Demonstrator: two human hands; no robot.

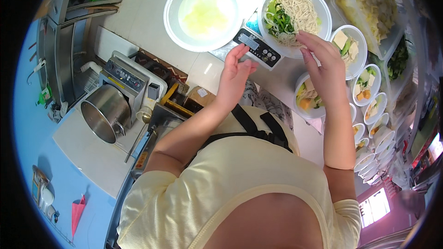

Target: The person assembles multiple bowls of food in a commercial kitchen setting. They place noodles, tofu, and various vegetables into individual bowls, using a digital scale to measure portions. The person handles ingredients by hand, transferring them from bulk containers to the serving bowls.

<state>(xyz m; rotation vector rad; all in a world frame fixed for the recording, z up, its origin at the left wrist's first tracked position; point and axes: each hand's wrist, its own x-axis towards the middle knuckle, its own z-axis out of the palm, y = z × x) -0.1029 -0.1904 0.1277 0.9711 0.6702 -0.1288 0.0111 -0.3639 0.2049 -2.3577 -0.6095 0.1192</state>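
My left hand (235,76) is raised beside the black control panel of a digital kitchen scale (256,46), fingers loosely curled and apart, with nothing in them. At the rim of a large white plastic tub (327,17), my right hand (323,62) has its index fingertip by the noodles. Thumb and finger are apart, and I see nothing held between them. Thin pale strips like noodles (299,5) and green leafy vegetables (277,17) fill that tub. To its left stands a white basin (169,17) holding pale yellowish liquid. Whether the tub rests on the scale cannot be told.
Round containers of tofu and vegetables (349,50) line the right side, one more (308,98) below my right hand. Clear bins hold shredded food (375,10). On the left are a steel pot (107,114), a ladle (146,117) and a cardboard box (200,98).
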